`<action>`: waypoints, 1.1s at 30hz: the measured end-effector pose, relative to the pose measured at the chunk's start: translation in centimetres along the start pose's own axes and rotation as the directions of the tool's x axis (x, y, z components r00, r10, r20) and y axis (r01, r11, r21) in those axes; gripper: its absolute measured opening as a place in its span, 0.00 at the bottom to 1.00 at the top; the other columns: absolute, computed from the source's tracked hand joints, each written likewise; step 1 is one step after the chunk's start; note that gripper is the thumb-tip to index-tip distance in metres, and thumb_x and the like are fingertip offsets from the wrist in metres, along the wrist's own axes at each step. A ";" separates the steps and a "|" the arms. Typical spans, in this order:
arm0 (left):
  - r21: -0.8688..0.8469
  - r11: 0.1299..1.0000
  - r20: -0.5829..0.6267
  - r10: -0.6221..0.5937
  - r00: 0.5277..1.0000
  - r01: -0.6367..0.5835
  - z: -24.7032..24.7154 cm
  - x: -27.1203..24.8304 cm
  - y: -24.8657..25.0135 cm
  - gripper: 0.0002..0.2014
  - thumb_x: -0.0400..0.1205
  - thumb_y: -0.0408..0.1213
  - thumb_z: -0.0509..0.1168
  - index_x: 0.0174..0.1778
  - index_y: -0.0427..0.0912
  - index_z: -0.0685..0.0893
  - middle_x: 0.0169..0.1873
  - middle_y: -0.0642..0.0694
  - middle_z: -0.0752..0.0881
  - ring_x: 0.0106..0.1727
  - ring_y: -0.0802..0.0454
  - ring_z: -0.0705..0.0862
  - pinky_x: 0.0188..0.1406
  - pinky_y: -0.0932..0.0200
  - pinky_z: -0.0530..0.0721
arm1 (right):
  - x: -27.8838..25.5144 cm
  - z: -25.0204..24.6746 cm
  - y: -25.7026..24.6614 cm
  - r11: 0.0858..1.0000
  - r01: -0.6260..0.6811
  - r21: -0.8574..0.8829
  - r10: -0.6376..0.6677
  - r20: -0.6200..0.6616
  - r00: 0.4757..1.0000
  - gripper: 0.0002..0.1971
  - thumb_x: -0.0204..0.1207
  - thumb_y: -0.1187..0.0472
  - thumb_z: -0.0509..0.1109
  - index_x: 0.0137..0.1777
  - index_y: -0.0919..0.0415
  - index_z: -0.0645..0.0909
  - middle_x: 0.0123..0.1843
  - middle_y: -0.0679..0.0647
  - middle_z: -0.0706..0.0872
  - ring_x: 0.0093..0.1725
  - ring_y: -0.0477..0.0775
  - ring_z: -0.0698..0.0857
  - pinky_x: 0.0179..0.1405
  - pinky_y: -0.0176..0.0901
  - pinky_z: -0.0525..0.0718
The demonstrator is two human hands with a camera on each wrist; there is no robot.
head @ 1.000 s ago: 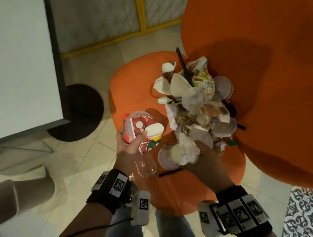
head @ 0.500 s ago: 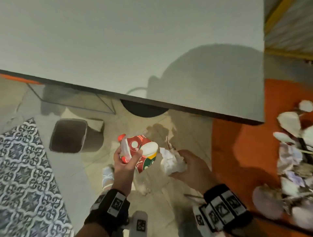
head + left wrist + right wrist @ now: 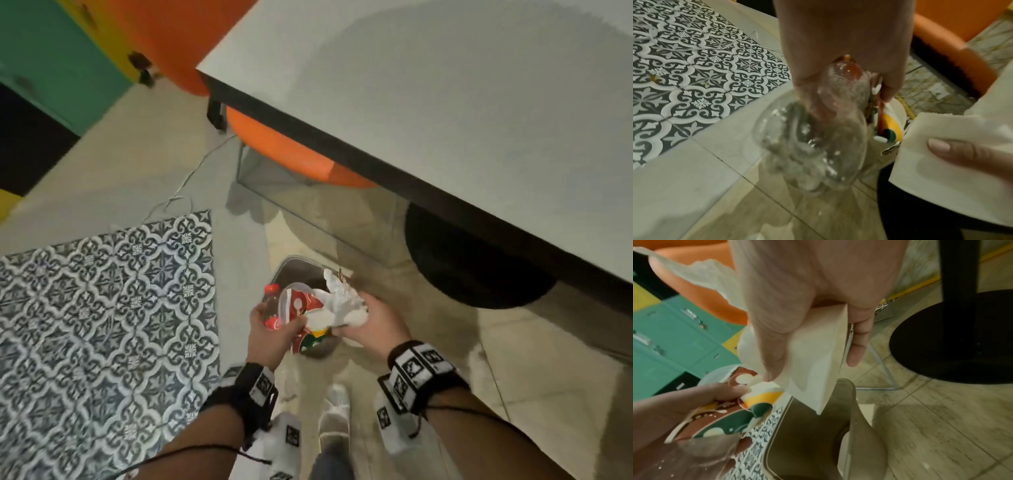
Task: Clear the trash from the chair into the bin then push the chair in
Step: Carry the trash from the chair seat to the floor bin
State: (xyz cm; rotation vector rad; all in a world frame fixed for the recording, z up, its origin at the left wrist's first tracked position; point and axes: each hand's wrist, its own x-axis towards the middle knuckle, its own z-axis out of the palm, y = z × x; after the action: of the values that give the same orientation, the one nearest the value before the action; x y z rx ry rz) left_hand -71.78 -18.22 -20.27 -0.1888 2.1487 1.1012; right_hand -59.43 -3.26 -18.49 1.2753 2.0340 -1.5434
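Note:
My left hand (image 3: pixel 272 323) grips a bundle of trash: a clear plastic bottle (image 3: pixel 818 146) with a red cap, a clear lid and a crushed red, green and yellow paper cup (image 3: pixel 731 415). My right hand (image 3: pixel 368 318) holds a wad of white napkins (image 3: pixel 342 303), thumb on top in the right wrist view. Both hands are side by side just above the open grey bin (image 3: pixel 295 265), which stands on the floor under the table edge; the bin (image 3: pixel 818 443) lies directly below the napkins (image 3: pixel 813 361). The chair with the trash pile is out of view.
A white table (image 3: pixel 445 102) with a dark edge overhangs on the right, above its black round base (image 3: pixel 479 270). An orange chair seat (image 3: pixel 284 150) is tucked under it. A patterned rug (image 3: pixel 102 308) covers the floor at left. Green and yellow cabinets (image 3: pixel 51 51) stand beyond. My shoe (image 3: pixel 337 401) is close to the bin.
The view swung from the orange chair's trash pile to the floor. Both hands carried their trash left and now hover over the bin, closer together.

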 end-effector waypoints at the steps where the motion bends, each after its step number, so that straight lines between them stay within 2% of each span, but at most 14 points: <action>1: 0.054 0.998 0.010 -0.038 0.999 0.038 -0.1 1.7 -0.3 0.43 0.60 0.42 0.82 0.69 0.42 0.69 0.63 0.41 0.80 0.59 0.43 0.81 0.62 0.45 0.81 | 1.7 0.9 -0.5 1.000 -0.003 -0.021 0.003 0.015 1.000 0.28 0.58 0.49 0.83 0.59 0.48 0.80 0.55 0.43 0.88 0.56 0.50 0.86 0.59 0.48 0.83; 4: 0.258 0.956 0.065 -0.163 0.984 0.141 0.2 6.6 -1.4 0.41 0.62 0.44 0.82 0.69 0.42 0.70 0.58 0.45 0.80 0.56 0.44 0.82 0.55 0.50 0.84 | 6.4 3.5 -1.7 0.996 -0.018 -0.090 0.025 0.073 0.997 0.28 0.60 0.49 0.81 0.62 0.46 0.79 0.57 0.44 0.88 0.56 0.51 0.86 0.55 0.42 0.81; 8: 0.428 0.895 0.160 -0.216 0.963 0.129 1.2 10.9 -2.1 0.42 0.57 0.55 0.80 0.67 0.45 0.77 0.61 0.45 0.84 0.60 0.45 0.84 0.57 0.55 0.82 | 10.6 5.9 -2.1 0.975 -0.053 -0.216 0.083 0.132 0.988 0.30 0.57 0.48 0.80 0.62 0.47 0.79 0.59 0.47 0.87 0.56 0.52 0.86 0.57 0.45 0.83; 10: 0.403 0.907 0.204 -0.222 0.953 0.125 1.6 12.2 -1.9 0.32 0.53 0.57 0.77 0.53 0.53 0.83 0.56 0.47 0.87 0.57 0.46 0.86 0.60 0.53 0.83 | 11.4 6.5 -2.2 0.962 -0.054 -0.267 0.105 0.177 0.979 0.32 0.61 0.52 0.82 0.66 0.52 0.77 0.63 0.50 0.85 0.61 0.54 0.84 0.57 0.42 0.80; 12: 0.349 0.931 0.235 -0.196 0.952 0.105 1.7 12.4 -1.3 0.19 0.55 0.53 0.74 0.41 0.54 0.83 0.52 0.45 0.88 0.55 0.44 0.87 0.62 0.47 0.84 | 11.3 6.4 -2.5 0.950 -0.030 -0.310 0.103 0.222 0.970 0.34 0.65 0.54 0.81 0.71 0.55 0.73 0.67 0.51 0.83 0.65 0.55 0.82 0.57 0.40 0.77; 15: 0.404 0.913 0.246 -0.168 0.955 0.056 1.4 11.7 -0.8 0.22 0.69 0.49 0.72 0.57 0.44 0.86 0.57 0.42 0.88 0.58 0.42 0.85 0.65 0.48 0.81 | 10.1 6.1 -2.7 0.939 -0.015 -0.342 0.096 0.222 0.970 0.35 0.67 0.51 0.79 0.74 0.51 0.72 0.70 0.52 0.81 0.68 0.57 0.81 0.65 0.45 0.79; 18: 0.510 0.860 0.216 -0.147 0.965 0.017 1.2 10.2 -0.6 0.21 0.76 0.46 0.69 0.60 0.36 0.84 0.59 0.38 0.86 0.60 0.40 0.84 0.64 0.49 0.80 | 8.2 5.2 -1.5 0.952 -0.077 -0.296 0.143 0.209 0.967 0.34 0.68 0.47 0.78 0.73 0.53 0.75 0.70 0.54 0.82 0.67 0.57 0.81 0.66 0.48 0.79; 21: 0.546 0.836 0.222 -0.083 0.971 -0.053 2.3 6.3 0.6 0.18 0.78 0.43 0.67 0.58 0.34 0.84 0.56 0.37 0.87 0.60 0.39 0.84 0.60 0.51 0.80 | 4.8 2.8 0.5 0.980 -0.122 -0.159 0.147 0.159 0.976 0.28 0.70 0.49 0.76 0.70 0.54 0.78 0.67 0.53 0.84 0.62 0.55 0.83 0.64 0.47 0.80; 24: 0.541 0.821 0.309 0.007 0.951 -0.181 5.4 0.1 1.9 0.12 0.80 0.43 0.65 0.49 0.38 0.86 0.49 0.39 0.88 0.57 0.41 0.85 0.53 0.56 0.78 | -0.2 -1.2 3.4 0.991 -0.121 -0.060 0.125 0.074 0.989 0.21 0.75 0.50 0.72 0.67 0.54 0.79 0.65 0.52 0.84 0.51 0.50 0.81 0.50 0.38 0.76; 26: 0.516 0.814 0.387 0.055 0.920 -0.266 8.8 -5.1 2.5 0.11 0.78 0.47 0.65 0.43 0.42 0.84 0.45 0.40 0.87 0.53 0.42 0.85 0.51 0.56 0.78 | -4.3 -4.6 6.4 0.995 -0.095 -0.017 0.095 -0.031 0.995 0.21 0.76 0.50 0.72 0.68 0.53 0.79 0.67 0.51 0.83 0.57 0.51 0.83 0.51 0.35 0.74; 28: 0.494 0.795 0.482 0.085 0.872 -0.351 13.1 -10.8 2.5 0.10 0.76 0.48 0.66 0.41 0.45 0.81 0.43 0.40 0.87 0.50 0.43 0.85 0.53 0.53 0.80 | -9.1 -8.2 10.2 0.994 -0.091 0.061 0.100 -0.171 0.980 0.18 0.76 0.52 0.71 0.65 0.54 0.81 0.67 0.52 0.82 0.62 0.54 0.83 0.55 0.36 0.76; 29: 0.488 0.776 0.530 0.100 0.842 -0.399 15.6 -13.9 2.5 0.09 0.76 0.46 0.67 0.44 0.45 0.83 0.44 0.39 0.88 0.50 0.42 0.86 0.52 0.53 0.81 | -11.7 -10.1 12.5 0.988 -0.097 0.120 0.124 -0.239 0.963 0.16 0.76 0.54 0.70 0.64 0.55 0.82 0.66 0.52 0.83 0.61 0.54 0.83 0.54 0.36 0.76; 31: 0.458 0.743 0.626 0.120 0.771 -0.488 20.8 -20.4 2.0 0.12 0.79 0.43 0.68 0.53 0.40 0.85 0.47 0.39 0.89 0.48 0.42 0.87 0.50 0.54 0.82 | -17.7 -13.9 17.4 0.967 -0.121 0.223 0.199 -0.371 0.907 0.14 0.77 0.56 0.70 0.62 0.54 0.83 0.62 0.51 0.83 0.58 0.53 0.83 0.55 0.35 0.76; 33: 0.433 0.702 0.721 0.107 0.685 -0.566 26.2 -27.4 1.0 0.14 0.80 0.44 0.67 0.57 0.40 0.84 0.48 0.40 0.88 0.47 0.44 0.86 0.46 0.58 0.80 | -23.9 -17.7 23.4 0.946 -0.110 0.305 0.255 -0.490 0.833 0.13 0.76 0.56 0.71 0.59 0.55 0.84 0.59 0.50 0.83 0.58 0.54 0.84 0.60 0.40 0.79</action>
State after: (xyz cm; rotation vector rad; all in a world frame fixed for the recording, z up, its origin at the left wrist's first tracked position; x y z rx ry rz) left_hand -38.23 -2.57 -12.11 0.8714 1.7789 0.4360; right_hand -22.86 1.89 -10.20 2.1352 1.9447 -1.5311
